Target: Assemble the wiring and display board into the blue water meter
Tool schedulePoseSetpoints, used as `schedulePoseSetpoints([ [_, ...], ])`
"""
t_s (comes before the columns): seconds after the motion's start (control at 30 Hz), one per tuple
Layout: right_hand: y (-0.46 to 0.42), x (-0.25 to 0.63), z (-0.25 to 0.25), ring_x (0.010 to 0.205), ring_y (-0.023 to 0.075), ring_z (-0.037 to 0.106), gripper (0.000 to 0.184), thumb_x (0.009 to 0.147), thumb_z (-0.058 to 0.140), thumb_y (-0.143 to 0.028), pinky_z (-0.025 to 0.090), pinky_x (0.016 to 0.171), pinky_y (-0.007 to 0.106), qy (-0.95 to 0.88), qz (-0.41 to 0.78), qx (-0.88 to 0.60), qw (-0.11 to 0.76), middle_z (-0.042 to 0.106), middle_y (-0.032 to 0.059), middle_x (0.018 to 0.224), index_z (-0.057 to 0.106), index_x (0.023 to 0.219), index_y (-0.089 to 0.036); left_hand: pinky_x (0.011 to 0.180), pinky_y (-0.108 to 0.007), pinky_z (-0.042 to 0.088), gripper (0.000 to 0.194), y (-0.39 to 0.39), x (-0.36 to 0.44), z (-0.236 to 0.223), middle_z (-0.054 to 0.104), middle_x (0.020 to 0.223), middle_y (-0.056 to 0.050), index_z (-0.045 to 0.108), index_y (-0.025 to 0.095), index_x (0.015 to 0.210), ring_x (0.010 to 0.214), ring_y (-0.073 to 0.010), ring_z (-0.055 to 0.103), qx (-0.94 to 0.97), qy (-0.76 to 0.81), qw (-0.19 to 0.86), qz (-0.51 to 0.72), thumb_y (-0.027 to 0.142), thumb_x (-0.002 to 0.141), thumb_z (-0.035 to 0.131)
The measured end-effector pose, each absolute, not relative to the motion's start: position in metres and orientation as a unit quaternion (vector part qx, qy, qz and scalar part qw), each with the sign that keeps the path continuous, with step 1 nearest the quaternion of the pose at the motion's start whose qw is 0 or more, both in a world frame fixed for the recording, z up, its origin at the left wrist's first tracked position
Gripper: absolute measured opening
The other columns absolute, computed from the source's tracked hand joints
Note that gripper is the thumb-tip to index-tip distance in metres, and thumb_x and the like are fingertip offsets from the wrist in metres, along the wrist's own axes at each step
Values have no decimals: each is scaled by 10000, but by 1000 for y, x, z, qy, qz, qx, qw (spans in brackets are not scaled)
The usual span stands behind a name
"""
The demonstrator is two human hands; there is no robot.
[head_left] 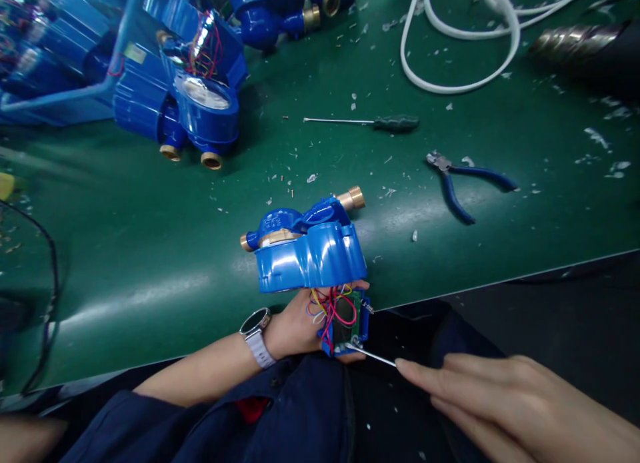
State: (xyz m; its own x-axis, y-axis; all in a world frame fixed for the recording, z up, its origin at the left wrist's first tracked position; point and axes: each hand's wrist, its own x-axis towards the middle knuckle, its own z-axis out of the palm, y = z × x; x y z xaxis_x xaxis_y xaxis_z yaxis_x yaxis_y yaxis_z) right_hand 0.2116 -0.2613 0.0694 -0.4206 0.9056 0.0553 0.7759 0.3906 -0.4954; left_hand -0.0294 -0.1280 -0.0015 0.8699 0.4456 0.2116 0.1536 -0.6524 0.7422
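Note:
My left hand (300, 326), with a wristwatch (256, 335) on its wrist, grips a blue water meter (307, 244) at the table's front edge. The meter's brass ends point left and upper right. Its opened cover hangs below, showing a green circuit board (346, 316) and red, yellow and blue wires (327, 304). My right hand (505, 396) holds a thin metal tool (373, 356) whose tip touches the lower edge of the board. The tool's handle is hidden inside the hand.
A green mat (150, 250) covers the table. Several blue meters (200, 96) lie at the back left. A screwdriver (375, 122) and blue-handled pliers (463, 181) lie beyond the held meter. White cable (460, 43) loops at the back right. Small scraps litter the mat.

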Motion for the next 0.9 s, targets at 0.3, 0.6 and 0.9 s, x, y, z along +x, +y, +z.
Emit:
schedulePoseSetpoints([
  [0.3, -268, 216, 58, 566, 224, 656, 638, 758, 324, 20, 526, 472, 320, -881, 81, -446, 134, 696, 67, 807, 534, 1328, -176, 959, -465, 539, 653, -129, -30, -2, 651, 1218, -156, 548, 171, 1200, 1116, -308, 636, 876, 197, 399, 185, 536, 699, 754],
  [0.6, -246, 213, 66, 723, 122, 703, 371, 977, 342, -102, 558, 616, 167, -780, 300, -499, 228, 730, 32, 885, 634, 1182, -205, 1028, -462, 499, 598, -128, -28, -2, 660, 1206, -158, 584, 166, 1137, 1161, -306, 616, 883, 187, 383, 196, 560, 713, 731],
  [0.9, -251, 213, 45, 698, 162, 699, 580, 769, 329, 48, 550, 555, 234, -861, 199, -443, 150, 699, 74, 959, 532, 1270, -164, 1000, -423, 519, 599, -129, -25, 1, 668, 1204, -121, 605, 171, 1117, 1108, -272, 637, 863, 209, 417, 194, 547, 675, 754],
])
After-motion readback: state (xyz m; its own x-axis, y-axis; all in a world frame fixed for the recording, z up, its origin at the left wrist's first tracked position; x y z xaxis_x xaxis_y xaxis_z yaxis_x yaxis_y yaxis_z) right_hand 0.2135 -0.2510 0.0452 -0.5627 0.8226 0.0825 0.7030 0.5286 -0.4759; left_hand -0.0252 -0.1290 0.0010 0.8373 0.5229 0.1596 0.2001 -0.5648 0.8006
